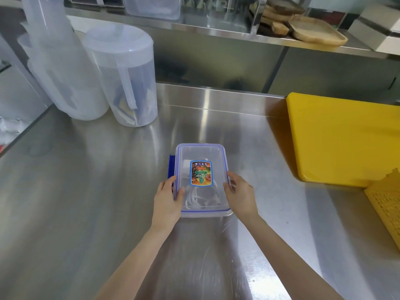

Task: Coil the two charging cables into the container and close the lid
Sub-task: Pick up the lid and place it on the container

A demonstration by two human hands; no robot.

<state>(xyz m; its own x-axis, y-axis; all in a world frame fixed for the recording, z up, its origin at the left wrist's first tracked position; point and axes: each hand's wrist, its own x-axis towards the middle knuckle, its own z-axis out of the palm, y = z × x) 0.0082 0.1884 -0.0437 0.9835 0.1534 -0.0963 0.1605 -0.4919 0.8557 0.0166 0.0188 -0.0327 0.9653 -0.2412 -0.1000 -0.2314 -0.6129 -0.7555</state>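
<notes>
A clear rectangular container [202, 213] sits on the steel counter, with its clear lid [201, 151], blue-rimmed and carrying a colourful label, lying on top. White coiled cables [200, 199] and a white plug show through the lid inside the box. A blue side latch [171, 166] sticks out on the left, flipped open. My left hand [167, 199] grips the lid's left edge near the front. My right hand [240, 194] presses on the lid's right edge.
Two tall translucent plastic jugs [127, 76] stand at the back left of the counter [86, 191]. A yellow cutting board [346, 137] lies at the right, with a yellow perforated basket [387, 204] at the right edge. A steel shelf with wooden trays runs behind.
</notes>
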